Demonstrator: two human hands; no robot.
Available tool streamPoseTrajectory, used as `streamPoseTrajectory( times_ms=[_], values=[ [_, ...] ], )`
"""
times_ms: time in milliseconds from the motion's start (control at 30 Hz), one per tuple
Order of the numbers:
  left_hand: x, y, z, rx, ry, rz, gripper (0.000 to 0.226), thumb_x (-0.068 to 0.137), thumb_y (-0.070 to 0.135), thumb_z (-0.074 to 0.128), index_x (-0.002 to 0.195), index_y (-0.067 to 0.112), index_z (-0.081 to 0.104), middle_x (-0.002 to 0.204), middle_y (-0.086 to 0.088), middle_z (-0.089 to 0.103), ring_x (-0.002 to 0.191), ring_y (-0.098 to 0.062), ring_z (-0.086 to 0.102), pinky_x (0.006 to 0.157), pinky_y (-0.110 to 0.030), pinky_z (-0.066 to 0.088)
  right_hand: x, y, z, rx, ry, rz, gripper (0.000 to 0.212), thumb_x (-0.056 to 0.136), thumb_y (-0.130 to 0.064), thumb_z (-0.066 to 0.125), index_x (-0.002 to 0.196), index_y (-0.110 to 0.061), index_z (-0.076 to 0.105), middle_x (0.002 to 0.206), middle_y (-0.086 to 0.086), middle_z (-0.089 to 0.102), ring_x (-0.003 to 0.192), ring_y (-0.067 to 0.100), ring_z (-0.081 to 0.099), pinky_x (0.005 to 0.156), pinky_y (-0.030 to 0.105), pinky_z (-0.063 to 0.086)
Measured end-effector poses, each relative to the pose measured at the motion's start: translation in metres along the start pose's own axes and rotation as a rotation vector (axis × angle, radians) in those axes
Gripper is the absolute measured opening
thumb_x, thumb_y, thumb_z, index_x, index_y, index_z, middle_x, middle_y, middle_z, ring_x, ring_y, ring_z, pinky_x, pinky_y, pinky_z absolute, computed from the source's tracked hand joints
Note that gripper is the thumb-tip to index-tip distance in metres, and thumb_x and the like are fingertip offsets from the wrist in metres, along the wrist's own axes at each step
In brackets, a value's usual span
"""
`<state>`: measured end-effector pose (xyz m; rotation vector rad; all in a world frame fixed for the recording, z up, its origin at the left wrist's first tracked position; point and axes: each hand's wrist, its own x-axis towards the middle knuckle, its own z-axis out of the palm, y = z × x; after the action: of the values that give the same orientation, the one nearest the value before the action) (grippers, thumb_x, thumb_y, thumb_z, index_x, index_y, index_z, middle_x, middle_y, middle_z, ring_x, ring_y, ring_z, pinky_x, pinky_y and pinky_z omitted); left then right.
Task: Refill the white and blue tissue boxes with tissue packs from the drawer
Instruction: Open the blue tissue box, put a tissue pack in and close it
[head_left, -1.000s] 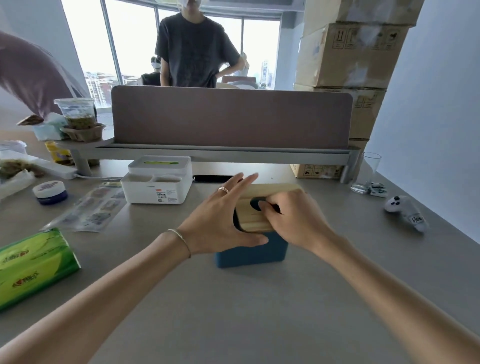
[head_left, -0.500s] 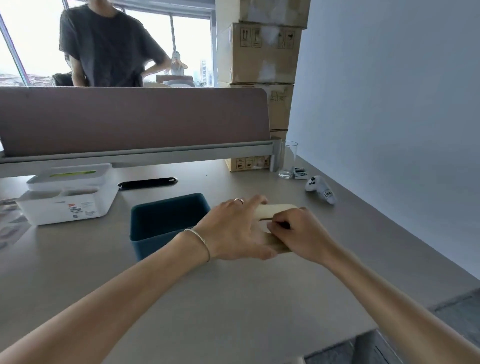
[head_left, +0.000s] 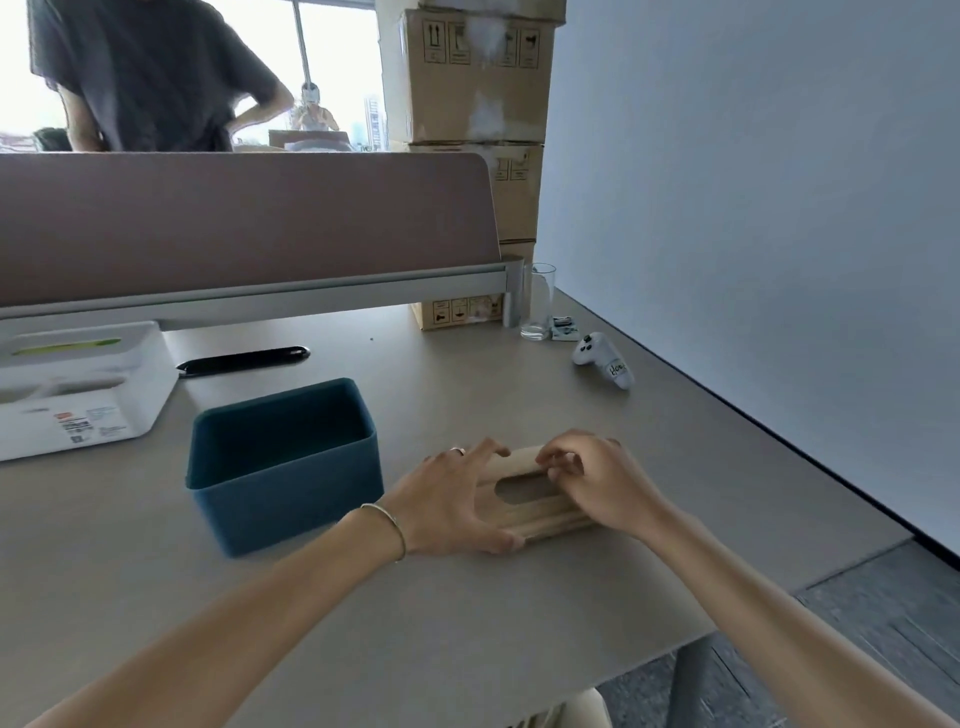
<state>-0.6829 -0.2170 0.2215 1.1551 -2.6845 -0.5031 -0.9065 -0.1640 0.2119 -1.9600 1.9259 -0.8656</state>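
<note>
You are setting the stiff, light-looking wooden lid (head_left: 530, 499) flat on the counter (head_left: 467, 623), left hand (head_left: 447, 506) and right hand (head_left: 597, 483) gripping its ends, beside the open blue box (head_left: 285, 467).

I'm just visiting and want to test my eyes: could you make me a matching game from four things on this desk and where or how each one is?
Things:
1. blue box
2. wooden lid
3. drinking glass
4. white box

States:
A. standing empty near the wall
B. far left, lid on
C. open, nothing inside
D. lying flat under both hands

Pairs: 1-C, 2-D, 3-A, 4-B
</note>
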Motion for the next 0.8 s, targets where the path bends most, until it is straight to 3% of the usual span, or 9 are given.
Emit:
streamPoseTrajectory(
  times_ms=[133,200,300,567,800],
  values=[
    [-0.001,-0.006,0.009,-0.027,-0.009,-0.004,0.099,0.062,0.078,0.071,0.146,0.041,0.033,0.134,0.006,0.052,0.114,-0.014,0.05,0.099,-0.033,0.045,0.002,0.001,0.004,-0.033,-0.014,-0.009,0.021,0.082,-0.009,0.065,0.094,-0.024,0.075,0.097,-0.012,0.072,0.096,0.004,0.068,0.085,0.02,0.048],
    [-0.002,-0.005,0.008,-0.016,-0.009,0.014,0.1,0.064,0.078,0.07,0.148,0.038,0.034,0.139,0.007,0.05,0.12,-0.012,0.048,0.103,-0.033,0.045,0.003,-0.001,0.004,-0.057,-0.015,-0.016,0.021,0.082,-0.01,0.065,0.094,-0.024,0.075,0.099,-0.01,0.071,0.1,0.011,0.068,0.091,0.031,0.051],
    [-0.001,-0.001,-0.002,0.013,0.019,0.051,0.099,0.069,0.078,0.068,0.151,0.034,0.034,0.146,0.006,0.046,0.132,-0.015,0.044,0.109,-0.036,0.043,0.005,-0.01,0.002,-0.151,0.013,-0.015,0.024,0.082,-0.015,0.062,0.099,-0.027,0.074,0.104,-0.011,0.071,0.106,0.015,0.063,0.089,0.037,0.051],
    [-0.01,0.003,-0.085,0.184,0.341,0.022,0.073,0.09,0.053,0.062,0.152,0.029,0.034,0.151,-0.004,0.042,0.137,-0.024,0.042,0.112,-0.039,0.038,0.036,-0.08,-0.012,-0.344,0.13,-0.09,0.028,0.09,-0.027,0.061,0.118,-0.027,0.067,0.12,-0.004,0.07,0.107,0.023,0.063,0.089,0.035,0.044],
    [-0.066,-0.055,-0.139,0.294,0.304,-0.212,0.069,0.091,0.055,0.06,0.151,0.029,0.038,0.152,-0.003,0.044,0.139,-0.023,0.04,0.111,-0.04,0.037,0.064,-0.18,0.011,-0.219,-0.005,-0.264,0.042,0.091,-0.032,0.063,0.133,-0.027,0.06,0.136,-0.001,0.064,0.125,0.024,0.058,0.099,0.041,0.049]
  ],
)
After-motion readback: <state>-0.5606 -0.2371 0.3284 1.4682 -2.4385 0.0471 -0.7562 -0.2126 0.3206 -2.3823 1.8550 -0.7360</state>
